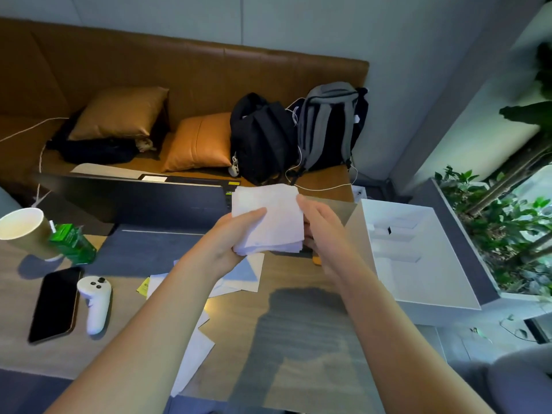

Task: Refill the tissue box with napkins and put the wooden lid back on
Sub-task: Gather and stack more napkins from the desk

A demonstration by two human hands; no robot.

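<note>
Wooden table (298, 309) before brown sofa (179, 70); two backpacks (263, 138), cushions on seat. Phone (55, 304), white controller (95, 303), paper cup (25, 231), green packet (73, 243) at left; loose papers (242, 276) beneath arms. White open box (418, 255) at right, molded insert inside. Napkin stack (268, 219) held above table: left hand (236, 237) pinches lower-left corner, thumb on top; right hand (322, 228) grips right edge, fingers curled.
</note>
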